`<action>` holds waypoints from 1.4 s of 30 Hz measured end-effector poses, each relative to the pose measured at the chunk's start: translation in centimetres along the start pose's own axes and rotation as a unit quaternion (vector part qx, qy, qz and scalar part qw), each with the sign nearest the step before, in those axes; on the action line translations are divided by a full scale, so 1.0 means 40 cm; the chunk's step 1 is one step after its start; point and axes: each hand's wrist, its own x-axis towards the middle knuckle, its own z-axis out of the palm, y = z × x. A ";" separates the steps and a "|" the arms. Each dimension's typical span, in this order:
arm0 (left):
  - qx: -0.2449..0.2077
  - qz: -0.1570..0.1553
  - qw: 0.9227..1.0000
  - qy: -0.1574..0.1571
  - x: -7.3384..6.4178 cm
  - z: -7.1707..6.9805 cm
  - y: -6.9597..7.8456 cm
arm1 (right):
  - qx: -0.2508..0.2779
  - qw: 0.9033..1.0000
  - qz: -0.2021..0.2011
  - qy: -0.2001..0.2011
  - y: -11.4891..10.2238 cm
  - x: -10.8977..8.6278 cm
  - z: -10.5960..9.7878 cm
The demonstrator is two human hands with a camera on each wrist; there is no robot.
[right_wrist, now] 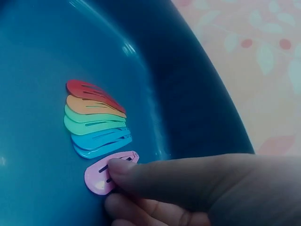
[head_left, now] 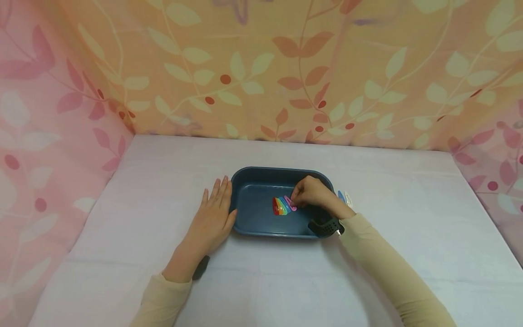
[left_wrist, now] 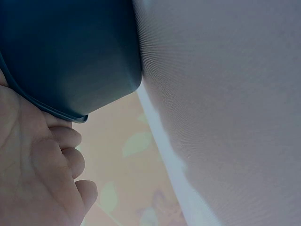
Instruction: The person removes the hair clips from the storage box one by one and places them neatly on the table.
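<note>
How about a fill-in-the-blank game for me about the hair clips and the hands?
1. In the tray, the right hand pinches a ____ hair clip.
2. The clip right next to the red clip is ____.
3. Outside the tray, beside a blue clip, lies a ____ clip.
4. The hand against the tray's outer edge is the person's ____ one.

Missing words: pink; orange; white; left.
</note>
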 end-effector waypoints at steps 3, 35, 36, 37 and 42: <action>0.000 -0.002 1.000 -0.003 -0.001 0.000 -0.001 | 0.011 1.000 0.000 -0.001 0.002 0.001 0.002; -0.004 -0.001 1.000 0.001 0.001 0.001 -0.002 | 0.083 0.995 -0.043 0.025 0.006 -0.007 -0.011; -0.005 -0.001 1.000 0.001 0.001 0.002 -0.001 | 0.085 0.995 -0.044 0.027 0.006 -0.009 -0.012; -0.006 -0.001 1.000 0.001 0.001 0.003 -0.001 | 0.088 0.995 -0.044 0.029 0.005 -0.010 -0.012; -0.006 -0.002 1.000 0.003 0.001 0.005 0.000 | 0.107 0.993 -0.042 0.032 0.007 -0.012 -0.013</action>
